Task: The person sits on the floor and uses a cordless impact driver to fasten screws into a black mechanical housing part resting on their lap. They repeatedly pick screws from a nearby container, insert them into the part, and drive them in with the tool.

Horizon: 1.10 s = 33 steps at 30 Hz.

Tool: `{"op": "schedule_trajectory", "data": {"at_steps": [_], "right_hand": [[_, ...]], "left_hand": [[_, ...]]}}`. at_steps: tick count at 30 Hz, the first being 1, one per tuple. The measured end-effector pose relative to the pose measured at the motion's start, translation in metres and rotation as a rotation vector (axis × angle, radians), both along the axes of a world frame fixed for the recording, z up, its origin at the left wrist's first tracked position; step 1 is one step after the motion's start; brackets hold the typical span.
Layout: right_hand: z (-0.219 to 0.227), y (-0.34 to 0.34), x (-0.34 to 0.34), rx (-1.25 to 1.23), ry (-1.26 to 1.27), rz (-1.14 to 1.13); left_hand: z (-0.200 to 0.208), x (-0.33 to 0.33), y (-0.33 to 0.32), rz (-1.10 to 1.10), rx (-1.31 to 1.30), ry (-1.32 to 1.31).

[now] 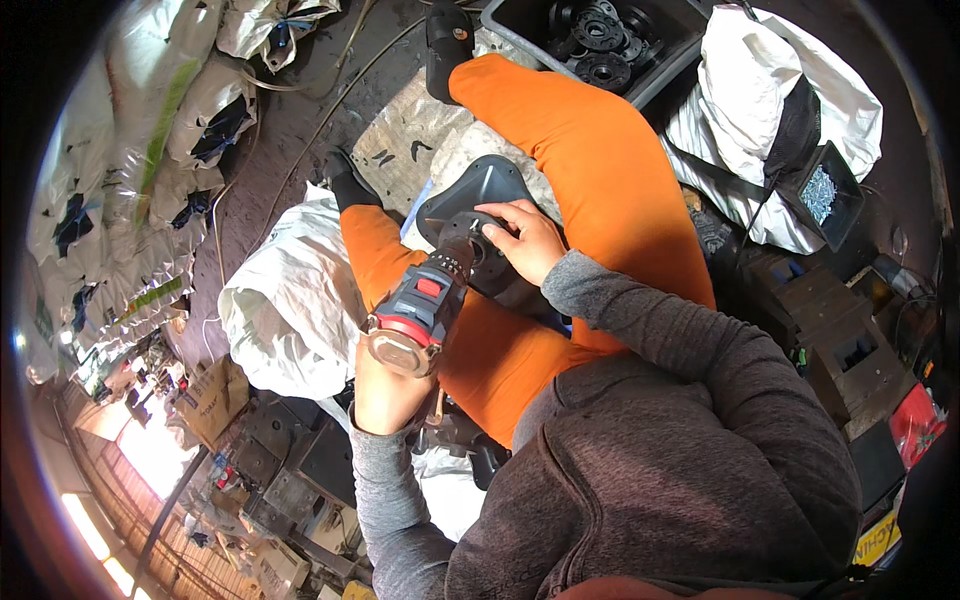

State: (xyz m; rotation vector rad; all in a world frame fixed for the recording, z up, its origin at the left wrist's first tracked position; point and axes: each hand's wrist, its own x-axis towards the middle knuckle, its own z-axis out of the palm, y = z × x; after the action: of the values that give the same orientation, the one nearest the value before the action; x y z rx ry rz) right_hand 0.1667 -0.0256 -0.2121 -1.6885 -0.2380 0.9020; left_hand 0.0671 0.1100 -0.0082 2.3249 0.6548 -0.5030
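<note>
My left hand (388, 392) is wrapped round the handle of a cordless drill (425, 300), dark grey with red parts. The drill's chuck end points at a round black flanged piece (487, 262) between my legs. Where the drill's tip meets that piece is hidden. Behind the round piece is a black plastic base (485, 185) with rounded corners and small holes; I cannot tell whether the two are joined. My right hand (530, 240) grips the round piece's far right side, with thumb and fingers close together near the drill's tip. A small screw there cannot be made out.
A grey crate (660, 85) of black round flanges (600, 30) stands at the far right. Beside it, a small black tray (830, 195) of silvery screws rests against a white sack (750, 70). Another white sack (295, 290) lies left. Hoses (330, 115) cross the floor.
</note>
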Motion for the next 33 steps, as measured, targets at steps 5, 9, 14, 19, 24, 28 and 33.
{"op": "schedule_trajectory", "data": {"at_steps": [5,9,14,19,24,28,33], "right_hand": [[0.003,-0.001,0.002,0.016,-0.020,-0.002],[0.006,0.000,0.000,0.059,0.013,-0.046],[0.004,0.000,-0.002,0.038,-0.037,-0.026],[0.001,-0.001,-0.002,0.028,-0.095,-0.032],[0.000,-0.003,0.002,0.042,-0.071,0.007],[-0.005,0.001,0.002,0.061,-0.005,0.033],[-0.019,0.001,0.012,0.078,0.113,0.057]], "left_hand": [[0.005,0.024,0.012,-0.091,0.009,0.049],[0.003,0.029,0.020,-0.270,0.031,0.019],[-0.003,0.035,0.024,-0.261,-0.018,0.034],[-0.014,0.037,0.025,-0.342,0.085,-0.038],[-0.022,0.024,0.022,-0.137,-0.031,-0.079],[-0.016,0.003,-0.009,0.299,-0.105,-0.064],[0.010,-0.045,-0.045,0.051,0.019,-0.205]]}}
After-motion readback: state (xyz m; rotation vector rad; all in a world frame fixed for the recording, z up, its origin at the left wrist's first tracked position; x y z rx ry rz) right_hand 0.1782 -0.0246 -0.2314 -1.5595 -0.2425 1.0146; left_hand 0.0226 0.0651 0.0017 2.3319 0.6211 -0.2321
